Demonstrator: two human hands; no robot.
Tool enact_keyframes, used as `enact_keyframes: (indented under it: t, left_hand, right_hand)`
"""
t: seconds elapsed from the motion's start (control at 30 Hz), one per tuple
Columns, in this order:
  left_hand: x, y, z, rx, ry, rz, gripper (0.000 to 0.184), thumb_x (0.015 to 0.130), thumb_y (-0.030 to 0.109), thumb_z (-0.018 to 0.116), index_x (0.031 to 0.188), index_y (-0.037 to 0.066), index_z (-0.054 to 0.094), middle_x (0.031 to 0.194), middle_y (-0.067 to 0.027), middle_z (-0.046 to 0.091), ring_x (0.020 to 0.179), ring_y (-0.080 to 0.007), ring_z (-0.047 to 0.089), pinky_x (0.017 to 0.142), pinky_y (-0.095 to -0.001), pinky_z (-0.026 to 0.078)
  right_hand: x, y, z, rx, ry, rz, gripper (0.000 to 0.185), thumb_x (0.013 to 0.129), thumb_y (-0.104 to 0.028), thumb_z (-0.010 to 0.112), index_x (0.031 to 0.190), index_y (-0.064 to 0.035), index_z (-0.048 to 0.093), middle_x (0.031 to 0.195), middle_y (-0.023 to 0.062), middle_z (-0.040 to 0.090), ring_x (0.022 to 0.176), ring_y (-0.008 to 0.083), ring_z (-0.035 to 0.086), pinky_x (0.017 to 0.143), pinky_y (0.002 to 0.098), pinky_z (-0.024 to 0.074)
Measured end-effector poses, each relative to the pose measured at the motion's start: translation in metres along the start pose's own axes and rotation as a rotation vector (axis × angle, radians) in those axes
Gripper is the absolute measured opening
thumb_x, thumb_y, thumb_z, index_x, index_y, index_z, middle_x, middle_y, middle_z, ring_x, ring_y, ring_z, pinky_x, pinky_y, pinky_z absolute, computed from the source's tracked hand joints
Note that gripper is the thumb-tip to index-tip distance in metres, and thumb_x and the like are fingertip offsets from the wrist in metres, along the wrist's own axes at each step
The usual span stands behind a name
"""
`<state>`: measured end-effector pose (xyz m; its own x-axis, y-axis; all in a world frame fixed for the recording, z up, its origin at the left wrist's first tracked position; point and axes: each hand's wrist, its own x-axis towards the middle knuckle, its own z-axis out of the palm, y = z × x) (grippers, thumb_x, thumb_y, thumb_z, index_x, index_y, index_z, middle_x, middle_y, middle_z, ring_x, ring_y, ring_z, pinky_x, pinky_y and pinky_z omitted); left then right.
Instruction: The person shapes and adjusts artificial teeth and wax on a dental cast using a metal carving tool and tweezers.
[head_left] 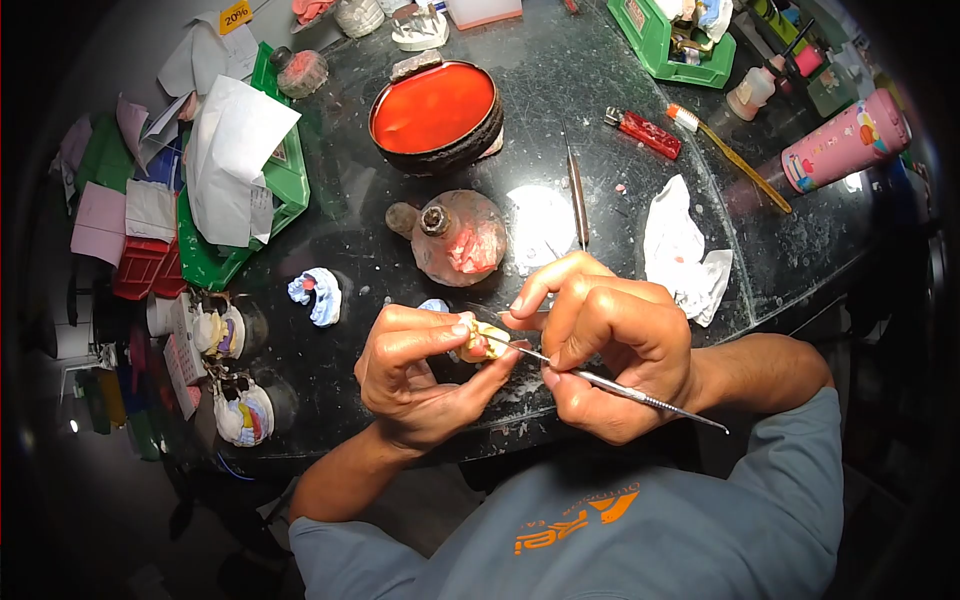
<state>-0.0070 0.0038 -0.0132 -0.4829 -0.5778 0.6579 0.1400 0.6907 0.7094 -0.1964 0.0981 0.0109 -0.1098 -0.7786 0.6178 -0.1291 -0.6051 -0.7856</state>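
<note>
My left hand pinches a small yellowish dental model with pink on it between thumb and fingertips. In my right hand, a thin metal dental carver is gripped like a pen. Its working tip reaches the model; whether it touches is too small to tell. The carver's other, hooked end points down and right. Partly hidden behind my left fingers is a pale blue piece. Beyond my hands stands a round glass spirit lamp with pink smears. A blue-and-white dental cast lies to the left.
Farther back is a dark bowl of red material. A second slim tool, a red lighter, a toothbrush and crumpled tissue lie rightward. Papers cover a green bin at left, near articulated casts.
</note>
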Motion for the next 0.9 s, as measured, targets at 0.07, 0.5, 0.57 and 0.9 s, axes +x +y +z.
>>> enact_keyframes:
  t: [0.07, 0.5, 0.57, 0.9]
  left_hand:
    - [-0.0001, 0.0003, 0.0001, -0.002, -0.003, -0.003, 0.058, 0.060, -0.001, 0.098, 0.106, 0.007, 0.063, 0.094, -0.0074, 0.065, 0.081, -0.0162, 0.067, 0.066, -0.0269, 0.056]
    - [0.0028, 0.0028, 0.0003, -0.005, -0.009, -0.002, 0.059, 0.060, -0.001, 0.099, 0.105, 0.006, 0.062, 0.094, -0.0066, 0.064, 0.077, -0.0140, 0.066, 0.066, -0.0251, 0.058]
    - [0.0032, 0.0029, 0.0003, -0.003, -0.008, -0.001, 0.058, 0.060, -0.001, 0.099, 0.105, 0.007, 0.062, 0.094, -0.0063, 0.064, 0.077, -0.0139, 0.066, 0.066, -0.0250, 0.058]
    - [-0.0009, 0.0025, -0.0051, -0.008, -0.110, -0.020, 0.066, 0.064, -0.010, 0.092, 0.113, 0.007, 0.051, 0.103, -0.0083, 0.057, 0.088, -0.0155, 0.065, 0.089, -0.0325, 0.059]
  right_hand:
    - [0.0003, -0.0002, -0.0002, -0.001, -0.003, -0.001, 0.014, 0.071, 0.006, 0.066, 0.076, -0.0041, 0.057, 0.073, 0.0058, 0.063, 0.089, 0.0293, 0.065, 0.085, 0.0428, 0.0570]
    - [0.0028, 0.0012, -0.0058, -0.029, -0.009, -0.044, 0.011, 0.070, 0.002, 0.066, 0.078, -0.0038, 0.061, 0.072, 0.0058, 0.063, 0.080, 0.0266, 0.061, 0.086, 0.0446, 0.0560]
    - [0.0034, 0.0013, -0.0055, -0.032, -0.004, -0.045, 0.012, 0.068, 0.003, 0.067, 0.077, -0.0035, 0.061, 0.072, 0.0059, 0.063, 0.078, 0.0265, 0.062, 0.086, 0.0439, 0.0552]
    - [0.0018, -0.0018, -0.0060, -0.063, -0.033, -0.034, 0.014, 0.067, 0.004, 0.068, 0.074, -0.0043, 0.059, 0.072, 0.0071, 0.063, 0.082, 0.0276, 0.062, 0.087, 0.0458, 0.0570]
